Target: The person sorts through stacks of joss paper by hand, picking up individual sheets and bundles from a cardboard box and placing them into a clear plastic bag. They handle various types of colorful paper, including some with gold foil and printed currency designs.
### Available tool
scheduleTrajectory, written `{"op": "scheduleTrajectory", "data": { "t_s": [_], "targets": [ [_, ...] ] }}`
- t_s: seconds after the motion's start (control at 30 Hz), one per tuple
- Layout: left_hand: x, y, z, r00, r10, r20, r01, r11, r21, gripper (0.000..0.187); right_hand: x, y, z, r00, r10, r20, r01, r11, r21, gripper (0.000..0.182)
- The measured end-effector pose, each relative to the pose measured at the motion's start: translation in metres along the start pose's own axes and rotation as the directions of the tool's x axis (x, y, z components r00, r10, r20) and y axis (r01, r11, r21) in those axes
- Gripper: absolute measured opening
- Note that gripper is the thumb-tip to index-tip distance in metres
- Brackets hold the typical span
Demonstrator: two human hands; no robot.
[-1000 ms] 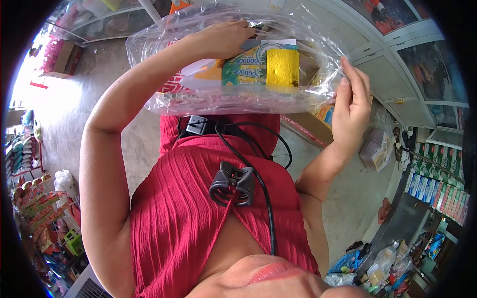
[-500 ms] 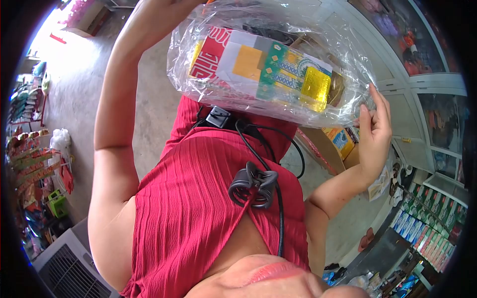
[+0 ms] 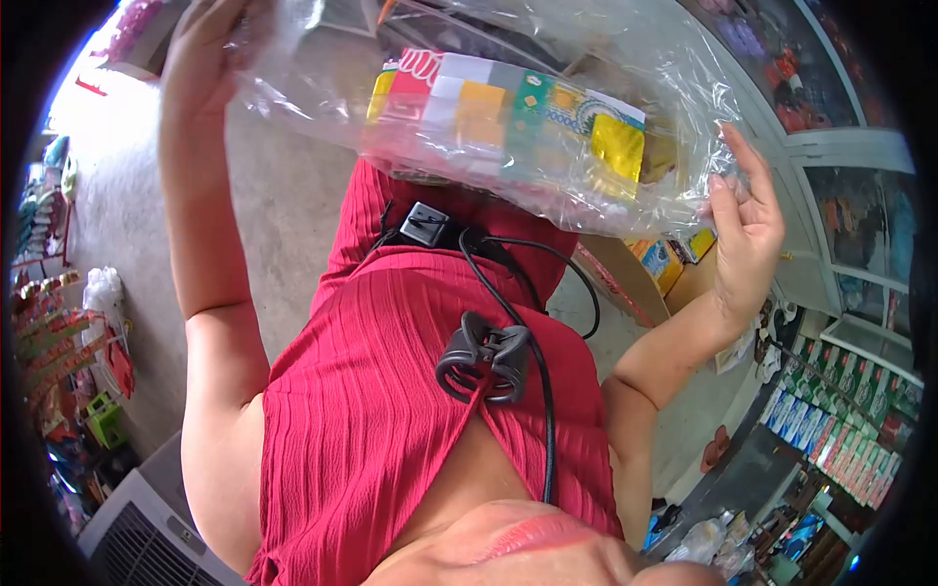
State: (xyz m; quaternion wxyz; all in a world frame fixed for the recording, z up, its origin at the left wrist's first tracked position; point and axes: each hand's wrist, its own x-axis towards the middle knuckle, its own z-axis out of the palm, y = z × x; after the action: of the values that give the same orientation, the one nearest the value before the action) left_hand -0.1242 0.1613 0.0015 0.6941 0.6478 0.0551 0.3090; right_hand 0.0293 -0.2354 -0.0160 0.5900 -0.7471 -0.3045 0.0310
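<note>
A large clear plastic bag (image 3: 293, 98) stretches across the top of the view, between both hands. Inside or behind its film lies a bundle with a red-and-white end (image 3: 415, 78), a green banknote-like print (image 3: 529, 109) and a shiny yellow piece (image 3: 618, 146). At the upper left, my left hand (image 3: 217, 41) is closed on the bag's edge, its fingers partly blurred and hidden. On the right side, my right hand (image 3: 747, 200) pinches the bag's other end between thumb and fingers.
Below the bag's right part stands an open cardboard box (image 3: 625, 278) holding colourful packets (image 3: 660, 264). Glass-fronted cabinets (image 3: 860, 220) line the right. Shelves of small boxes (image 3: 831, 430) are at the lower right. A grey slatted appliance (image 3: 147, 527) stands lower left.
My left hand has moved left, pulling the bag's edge outward and stretching it wider. The bundle shows through more blurred film. My right hand has shifted slightly right and down.
</note>
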Motion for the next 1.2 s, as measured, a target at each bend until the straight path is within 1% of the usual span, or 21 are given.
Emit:
{"op": "scheduleTrajectory", "data": {
  "t_s": [0.03, 0.13, 0.2, 0.23, 0.3, 0.33, 0.4, 0.47, 0.53, 0.57, 0.6, 0.63, 0.7, 0.77, 0.87, 0.93, 1.0, 1.03, 1.07, 1.1, 1.2],
  "targets": [
    [0.007, 0.003, -0.012, 0.992, -0.078, -0.102, 0.096, 0.979, 0.182, 0.051, -0.003, 0.001, 0.0, 1.0, 0.003, -0.018, -0.004, 1.0, -0.006, 0.042],
    [0.013, -0.009, -0.001, 0.992, 0.006, -0.125, 0.036, 0.944, 0.327, 0.036, -0.005, 0.007, 0.002, 0.999, 0.043, -0.021, -0.042, 0.998, 0.055, 0.039],
    [0.012, -0.011, -0.014, 0.991, -0.012, -0.132, 0.046, 0.964, 0.261, 0.033, -0.006, 0.011, 0.009, 0.997, 0.069, -0.042, -0.062, 0.987, 0.149, 0.038],
    [0.024, -0.02, -0.044, 0.995, -0.054, -0.086, 0.068, 0.984, 0.165, 0.034, -0.008, 0.011, 0.006, 0.999, 0.004, -0.051, 0.0, 0.996, 0.091, 0.038],
    [0.026, -0.009, -0.03, 0.989, 0.144, 0.009, -0.129, 0.853, 0.505, 0.036, -0.015, 0.008, 0.003, 0.994, -0.055, -0.092, 0.061, 0.996, 0.064, 0.04],
    [0.042, -0.016, -0.095, 0.997, -0.015, -0.081, 0.056, 0.846, 0.53, 0.044, -0.015, 0.01, 0.005, 0.991, -0.06, -0.118, 0.072, 0.992, 0.106, 0.042],
    [0.026, -0.011, -0.039, 0.976, 0.085, -0.199, 0.024, 0.87, 0.492, 0.044, -0.014, 0.037, 0.007, 0.977, -0.158, -0.14, 0.178, 0.973, 0.146, 0.04],
    [0.016, -0.013, -0.026, 0.985, 0.068, -0.156, 0.027, 0.843, 0.538, 0.044, -0.017, 0.057, -0.002, 0.994, -0.098, -0.046, 0.103, 0.984, 0.145, 0.038],
    [0.01, -0.011, -0.024, 0.991, 0.068, -0.119, 0.017, 0.804, 0.594, 0.044, -0.016, 0.068, 0.001, 0.979, -0.061, -0.194, 0.158, 0.83, 0.534, 0.038],
    [0.009, -0.009, -0.026, 0.929, -0.028, -0.37, 0.211, 0.86, 0.465, 0.041, -0.015, 0.083, -0.006, 0.977, -0.059, -0.204, 0.162, 0.828, 0.537, 0.038],
    [0.007, -0.006, -0.03, 0.797, -0.145, -0.587, 0.371, 0.884, 0.285, 0.039, -0.012, 0.107, -0.017, 0.974, 0.048, -0.222, 0.099, 0.79, 0.605, 0.038],
    [0.002, -0.004, -0.036, 0.799, -0.142, -0.585, 0.371, 0.881, 0.293, 0.039, -0.009, 0.136, -0.028, 0.961, 0.155, -0.228, 0.04, 0.74, 0.671, 0.04],
    [-0.005, 0.001, -0.045, 0.894, -0.088, -0.44, 0.334, 0.785, 0.522, 0.043, -0.004, 0.218, -0.046, 0.838, 0.439, -0.324, -0.205, 0.804, 0.558, 0.035],
    [-0.009, 0.002, -0.043, 0.919, -0.068, -0.389, 0.311, 0.732, 0.606, 0.044, -0.01, 0.334, -0.065, 0.632, 0.712, -0.306, -0.363, 0.621, 0.695, 0.038],
    [-0.008, 0.006, -0.027, 0.937, -0.048, -0.346, 0.293, 0.646, 0.705, 0.045, -0.033, 0.459, -0.087, 0.299, 0.893, -0.338, -0.532, 0.45, 0.717, 0.043],
    [-0.009, 0.01, -0.013, 0.934, -0.039, -0.356, 0.309, 0.592, 0.745, 0.045, -0.037, 0.523, -0.099, 0.137, 0.95, -0.279, -0.539, 0.308, 0.784, 0.046],
    [-0.014, 0.012, -0.017, 0.948, -0.021, -0.318, 0.27, 0.579, 0.769, 0.045, -0.031, 0.569, -0.101, -0.012, 0.884, -0.467, -0.502, 0.398, 0.767, 0.052],
    [-0.015, 0.013, -0.017, 0.94, -0.013, -0.341, 0.285, 0.581, 0.762, 0.044, -0.033, 0.606, -0.106, 0.002, 0.89, -0.456, -0.509, 0.394, 0.765, 0.052],
    [-0.016, 0.014, -0.015, 0.932, -0.007, -0.361, 0.297, 0.583, 0.756, 0.044, -0.037, 0.648, -0.112, -0.137, 0.882, -0.451, -0.514, 0.326, 0.794, 0.054],
    [-0.016, 0.015, -0.014, 0.929, 0.004, -0.371, 0.301, 0.577, 0.759, 0.044, -0.029, 0.654, -0.11, -0.274, 0.855, -0.44, -0.507, 0.26, 0.822, 0.056],
    [-0.015, 0.018, -0.012, 0.922, 0.019, -0.387, 0.316, 0.54, 0.78, 0.044, -0.009, 0.601, -0.099, -0.318, 0.816, -0.483, -0.351, 0.372, 0.859, 0.053]
  ]
}}
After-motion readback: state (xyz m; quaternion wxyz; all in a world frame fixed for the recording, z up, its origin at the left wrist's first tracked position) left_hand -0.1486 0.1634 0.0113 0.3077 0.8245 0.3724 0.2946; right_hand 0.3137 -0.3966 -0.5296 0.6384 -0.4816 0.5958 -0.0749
